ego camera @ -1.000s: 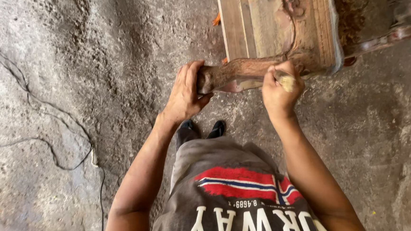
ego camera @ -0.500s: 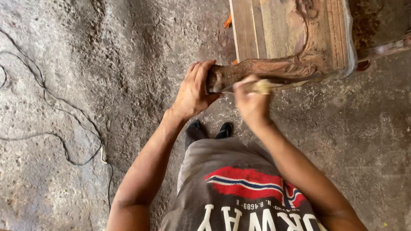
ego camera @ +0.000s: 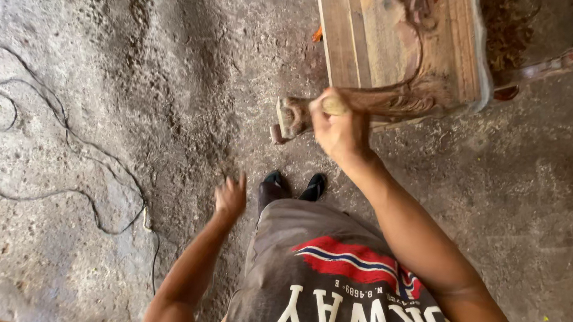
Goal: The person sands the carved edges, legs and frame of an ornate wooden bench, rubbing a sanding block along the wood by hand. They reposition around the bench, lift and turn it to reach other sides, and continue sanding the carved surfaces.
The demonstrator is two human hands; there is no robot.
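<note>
- The right hand [ego camera: 341, 128] is closed around a small pale piece, probably folded sandpaper [ego camera: 333, 105], and presses it on the carved wooden leg [ego camera: 369, 105] of a furniture piece.
- The carved furniture frame [ego camera: 400, 42] stands just beyond this hand, on the concrete floor [ego camera: 106, 70]; its curled foot [ego camera: 290, 118] lies just to the left of the knuckles.
- The left hand [ego camera: 230, 198] is free, with fingers loosely spread and holding nothing; it hangs lower and well apart from the wood, near the person's dark shoes [ego camera: 293, 186].
- I judge the frame heavy and stiff, so it will not move easily under rubbing; the carved relief looks delicate at its edges.
- A good place to take hold seems the thick curved leg beside the foot, where the wood is solid.
- The paper looks thin and soft, so it bends into the carving.
- The right arm reaches forward almost straight, the wrist bent slightly down; the left arm is bent and hangs relaxed.
- 1 thin black cable [ego camera: 49, 140] lies on the floor, far left of the left hand.
</note>
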